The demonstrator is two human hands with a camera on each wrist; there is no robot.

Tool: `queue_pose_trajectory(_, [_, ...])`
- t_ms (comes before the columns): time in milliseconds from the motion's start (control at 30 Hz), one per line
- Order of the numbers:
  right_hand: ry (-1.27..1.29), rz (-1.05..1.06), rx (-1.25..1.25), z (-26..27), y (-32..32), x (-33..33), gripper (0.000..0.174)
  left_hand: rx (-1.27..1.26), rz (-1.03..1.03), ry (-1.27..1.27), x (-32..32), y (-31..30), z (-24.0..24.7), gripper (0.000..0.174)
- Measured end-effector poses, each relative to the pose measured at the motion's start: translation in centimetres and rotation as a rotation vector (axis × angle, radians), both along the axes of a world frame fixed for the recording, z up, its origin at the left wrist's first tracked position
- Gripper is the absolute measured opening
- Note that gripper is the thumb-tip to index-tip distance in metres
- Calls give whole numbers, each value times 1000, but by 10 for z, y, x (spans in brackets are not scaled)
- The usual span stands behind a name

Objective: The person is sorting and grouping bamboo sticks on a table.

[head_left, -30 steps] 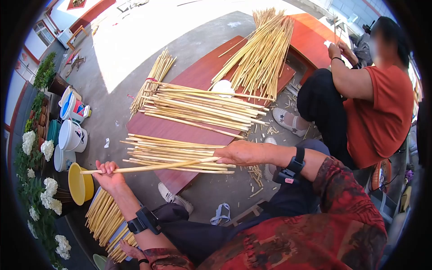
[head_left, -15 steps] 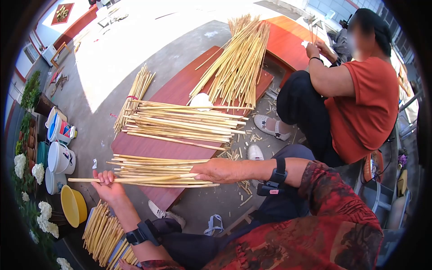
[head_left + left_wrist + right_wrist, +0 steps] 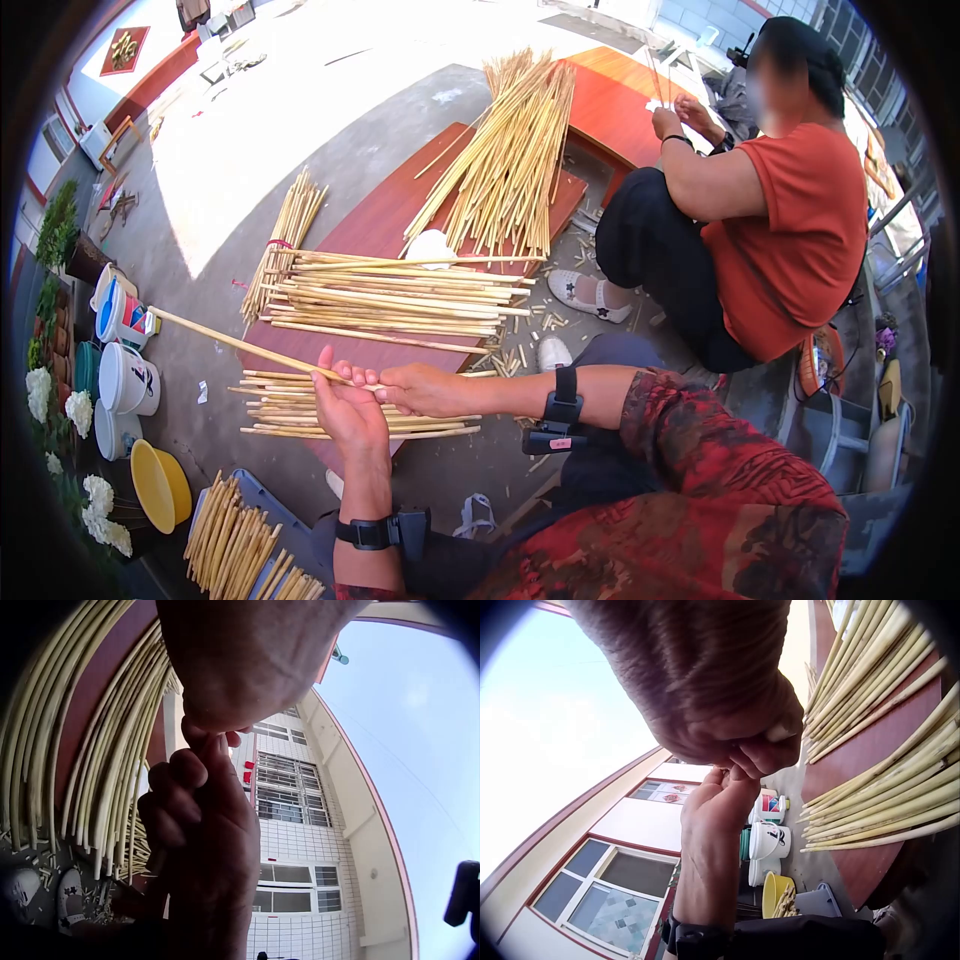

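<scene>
A long pale stalk slants up to the left, raised over the near row of stalks. My left hand, palm up, holds it close to its right end with the fingers curled. My right hand meets the left one there and pinches the same end. In the left wrist view the right hand reaches up to the left hand, their fingertips together. The right wrist view shows the hands touching too; the stalk's end is hidden between the fingers.
A wider layer of stalks, a tied bundle and a tall heap lie on the red board. Short sticks fill a blue-grey tray near a yellow basin. Another person sits at the right.
My hands have come together from opposite ends of the stalk. Its left end has swung up and away, and the head view has shifted.
</scene>
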State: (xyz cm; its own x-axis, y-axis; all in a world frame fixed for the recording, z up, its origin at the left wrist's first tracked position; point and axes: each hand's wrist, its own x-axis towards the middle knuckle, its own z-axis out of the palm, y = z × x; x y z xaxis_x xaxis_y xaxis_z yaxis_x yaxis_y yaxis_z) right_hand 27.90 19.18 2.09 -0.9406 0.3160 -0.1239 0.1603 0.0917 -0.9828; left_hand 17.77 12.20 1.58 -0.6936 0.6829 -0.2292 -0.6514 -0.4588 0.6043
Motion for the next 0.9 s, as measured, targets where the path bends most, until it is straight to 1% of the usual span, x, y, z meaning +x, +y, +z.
queue_pose_trajectory(67, [-41, 13, -33, -2, -2, -2, 24, -77, -36, 24, -3, -2, -8, 35])
queue_pose_trajectory(167, [0, 1, -49, -9, -5, -3, 29, -89, -20, 68, 1, -4, -6, 34])
queue_pose_trajectory(233, [-32, -33, 198, -7, -3, -1, 30, -68, 0, 51, 1, -4, -6, 35])
queue_pose_trajectory(267, [-37, -40, 274, -11, -3, -1, 29, -43, 6, 30, -1, -5, -6, 37])
queue_pose_trajectory(300, [-18, -20, 264, -9, -3, -1, 29, -53, 28, 46, -3, -6, -7, 37])
queue_pose_trajectory(367, [-66, 32, 261, -1, -1, 0, 29, -52, 30, -1, -9, -7, -8, 37])
queue_pose_trajectory(433, [-51, 69, 268, 1, -2, 2, 29, -63, 63, 11, -22, -11, -5, 36])
queue_pose_trajectory(500, [-46, 91, 282, 6, -2, 6, 29, -12, 114, 4, -38, -15, -1, 34])
queue_pose_trajectory(533, [-21, 122, 327, 9, -3, 10, 28, -34, 202, -24, -50, -17, 5, 32])
queue_pose_trajectory(567, [3, 155, 368, 9, -4, 15, 28, -11, 237, -20, -66, -23, 7, 31])
queue_pose_trajectory(600, [-21, 201, 313, 4, -1, 19, 28, 9, 274, -16, -83, -32, 9, 29])
queue_pose_trajectory(667, [-55, 253, 273, 12, 5, 31, 29, 17, 399, 14, -111, -48, 13, 27])
queue_pose_trajectory(700, [-90, 293, 244, 14, 9, 38, 30, 11, 404, 12, -124, -57, 12, 27])
queue_pose_trajectory(767, [-93, 291, 224, 11, 15, 47, 30, -10, 431, -38, -139, -69, 6, 26])
queue_pose_trajectory(833, [-174, 290, 335, 9, 19, 54, 30, -54, 442, -71, -135, -70, 6, 25])
queue_pose_trajectory(900, [-145, 269, 366, 6, 23, 60, 30, -114, 432, -38, -139, -70, 5, 22])
